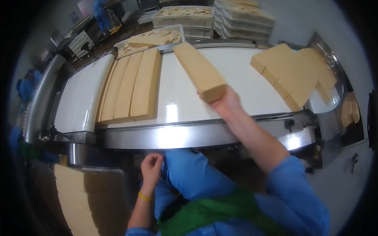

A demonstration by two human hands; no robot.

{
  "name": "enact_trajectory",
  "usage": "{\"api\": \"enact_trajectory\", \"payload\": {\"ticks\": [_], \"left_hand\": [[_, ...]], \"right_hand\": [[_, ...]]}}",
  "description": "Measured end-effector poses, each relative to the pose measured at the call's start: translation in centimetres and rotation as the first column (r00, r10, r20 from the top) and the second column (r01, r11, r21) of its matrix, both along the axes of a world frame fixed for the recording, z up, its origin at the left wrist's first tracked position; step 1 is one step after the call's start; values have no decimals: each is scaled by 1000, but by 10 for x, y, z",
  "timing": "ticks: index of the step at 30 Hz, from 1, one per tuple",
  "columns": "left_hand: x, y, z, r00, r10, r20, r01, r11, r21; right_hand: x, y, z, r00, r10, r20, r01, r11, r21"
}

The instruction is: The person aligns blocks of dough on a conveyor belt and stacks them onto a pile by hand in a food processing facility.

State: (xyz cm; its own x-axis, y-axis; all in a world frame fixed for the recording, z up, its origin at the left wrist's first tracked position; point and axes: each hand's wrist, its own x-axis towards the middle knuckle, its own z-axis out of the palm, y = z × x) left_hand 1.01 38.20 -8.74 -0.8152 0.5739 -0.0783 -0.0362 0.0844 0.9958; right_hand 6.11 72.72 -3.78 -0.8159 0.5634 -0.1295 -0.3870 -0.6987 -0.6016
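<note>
My right hand (227,103) is closed around the near end of a long, pale-tan block (201,70), bread-like or cake-like; its exact kind I cannot tell. The block slants over the white conveyor belt (177,106), its far end near the back rail. To its left, several similar long blocks (136,86) lie side by side across the belt. A group of blocks (285,70) sits to the right. Low in front of the belt, by my blue-clad knee, my left hand (151,167) has its fingers curled together, with nothing visible in them.
A metal rail (173,135) edges the belt's near side. White crates (183,21) of pale pieces stand behind it, some stacked (244,21). More blocks (75,192) are piled at lower left. At the back left stands a person in blue (101,17); another (28,84) is at far left.
</note>
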Motion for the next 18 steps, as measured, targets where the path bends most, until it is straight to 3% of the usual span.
{"api": "enact_trajectory", "payload": {"ticks": [1, 2, 4, 6, 10, 11, 12, 13, 15, 16, 17, 18], "left_hand": [[-2, -6, 2, 999, 11, -31, -12, 999, -44], [-4, -12, 4, 999, 20, -43, -22, 999, -47], [-4, -24, 4, 997, 49, -55, -52, 997, -54], [-6, -37, -3, 995, 48, -83, -52, 997, -52], [-2, -63, -9, 993, 99, -67, -106, 988, -116], [-1, -68, -10, 992, 116, -56, -122, 984, -129], [1, -74, -12, 991, 130, -34, -133, 982, -133], [0, -79, -14, 990, 140, -14, -141, 981, -137], [-1, -87, -15, 989, 146, -30, -149, 978, -144], [-1, -93, -18, 986, 165, -23, -166, 974, -154], [-1, -100, -21, 982, 186, -16, -186, 969, -163], [0, -107, -23, 978, 208, -10, -206, 963, -174]], "right_hand": [[-25, -15, -1, 995, -71, 66, 72, 997, -17], [-29, -33, 38, 962, 51, 269, -3, 984, -177], [-74, -50, 0, 919, 1, 395, -109, 962, 251], [-100, -69, -3, 950, -60, 307, -136, 804, 578], [-137, -47, -8, 906, 5, 422, -303, 704, 642], [-133, -53, -9, 887, -337, 317, -180, 379, 908], [-127, -59, -11, 809, -583, 72, -123, -48, 991], [-119, -67, -9, 695, -673, -253, -139, -471, 871], [-65, -110, 21, 952, -307, 0, -38, -117, 992], [-30, -140, 21, 989, -5, 148, -142, 242, 960], [3, -157, 6, 978, 201, 48, -66, 86, 994], [21, -179, -7, 948, 248, -198, 194, 42, 980]]}}
